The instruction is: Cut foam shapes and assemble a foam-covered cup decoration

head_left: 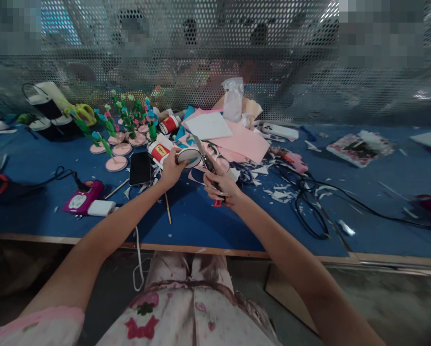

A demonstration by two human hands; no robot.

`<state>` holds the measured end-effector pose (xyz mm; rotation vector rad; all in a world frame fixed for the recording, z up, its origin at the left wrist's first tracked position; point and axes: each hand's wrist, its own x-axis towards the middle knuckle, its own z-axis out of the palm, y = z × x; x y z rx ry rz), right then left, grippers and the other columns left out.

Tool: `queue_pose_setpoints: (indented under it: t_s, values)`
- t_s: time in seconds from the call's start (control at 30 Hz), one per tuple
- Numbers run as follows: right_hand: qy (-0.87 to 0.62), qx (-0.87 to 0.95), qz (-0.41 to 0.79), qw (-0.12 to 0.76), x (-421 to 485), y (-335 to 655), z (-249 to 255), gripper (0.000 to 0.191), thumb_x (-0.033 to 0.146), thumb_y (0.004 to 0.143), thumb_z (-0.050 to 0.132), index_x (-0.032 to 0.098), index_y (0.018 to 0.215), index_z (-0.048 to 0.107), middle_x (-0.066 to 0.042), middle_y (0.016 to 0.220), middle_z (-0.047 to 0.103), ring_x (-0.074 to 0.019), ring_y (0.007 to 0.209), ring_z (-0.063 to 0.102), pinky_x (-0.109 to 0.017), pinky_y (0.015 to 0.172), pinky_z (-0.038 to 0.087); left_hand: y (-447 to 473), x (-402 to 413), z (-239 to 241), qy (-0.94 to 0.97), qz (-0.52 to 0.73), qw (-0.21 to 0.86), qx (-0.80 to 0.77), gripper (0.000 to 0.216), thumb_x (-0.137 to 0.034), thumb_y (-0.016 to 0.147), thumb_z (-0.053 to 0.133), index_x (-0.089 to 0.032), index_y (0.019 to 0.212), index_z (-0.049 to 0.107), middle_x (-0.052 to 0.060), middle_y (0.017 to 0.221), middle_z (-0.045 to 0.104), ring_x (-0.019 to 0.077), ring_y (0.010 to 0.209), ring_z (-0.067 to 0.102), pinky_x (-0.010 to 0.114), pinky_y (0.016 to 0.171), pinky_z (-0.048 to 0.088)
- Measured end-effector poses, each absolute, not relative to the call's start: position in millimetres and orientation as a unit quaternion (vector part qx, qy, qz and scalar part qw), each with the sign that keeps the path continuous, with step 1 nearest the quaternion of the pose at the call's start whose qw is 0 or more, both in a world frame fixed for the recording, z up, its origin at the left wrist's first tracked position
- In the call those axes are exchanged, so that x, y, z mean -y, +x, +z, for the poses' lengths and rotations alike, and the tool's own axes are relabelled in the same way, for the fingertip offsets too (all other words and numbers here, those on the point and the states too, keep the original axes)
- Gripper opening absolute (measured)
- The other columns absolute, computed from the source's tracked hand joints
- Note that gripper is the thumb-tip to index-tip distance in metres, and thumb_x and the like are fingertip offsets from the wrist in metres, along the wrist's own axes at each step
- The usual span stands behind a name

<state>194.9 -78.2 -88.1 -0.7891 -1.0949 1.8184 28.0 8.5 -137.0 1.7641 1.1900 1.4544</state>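
Over the blue table [193,221], the tape roll [189,156] is pinched in the left hand [172,170] while the scissors [205,161] are gripped in the closed right hand [220,187], blades beside the roll, which is best kept steady, fingers clear, for a clean cut.

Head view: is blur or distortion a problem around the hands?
Head view: left hand, tape roll, right hand and scissors read fairly sharp, evenly lit, no glare. Head view again: the mesh screen behind is hazy with bright patches, and the wide lens stretches everything near the bottom corners.
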Motion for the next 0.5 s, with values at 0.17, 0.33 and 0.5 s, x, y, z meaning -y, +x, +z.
queue_pose_setpoints:
  t_s: [0.17,0.33,0.5]
  values:
    - [-0.302,0.441,0.734,0.419,78.9,195.8,-88.4,0.068,0.015,0.091,0.038,0.037,0.147,0.007,0.012,0.049,0.041,-0.0031,0.026,0.023,-0.011,0.025,0.022,24.8,-10.6,-132.0,0.66,0.542,0.249,-0.457,0.021,-0.012,0.064,0.067,-0.017,0.081,0.056,-0.002,0.07,0.058,0.0139,0.066,0.053,0.025,0.063,0.043]
    - [-0.301,0.435,0.74,0.415,79.3,196.1,-89.7,0.067,0.014,0.091,0.037,0.037,0.147,0.007,0.011,0.049,0.042,-0.0037,0.026,0.025,-0.011,0.024,0.022,25.8,-9.6,-130.9,0.65,0.548,0.281,-0.445,0.016,-0.009,0.065,0.064,-0.016,0.077,0.057,-0.003,0.067,0.057,0.0128,0.065,0.051,0.023,0.061,0.04]
    - [-0.292,0.438,0.745,0.409,79.8,195.8,-89.7,0.066,0.015,0.091,0.038,0.037,0.146,0.009,0.012,0.05,0.041,-0.0032,0.027,0.023,-0.011,0.025,0.023,28.6,-8.5,-136.9,0.664,0.521,0.307,-0.44,0.014,-0.011,0.063,0.065,-0.016,0.071,0.055,-0.004,0.061,0.052,0.0112,0.059,0.046,0.022,0.056,0.035]
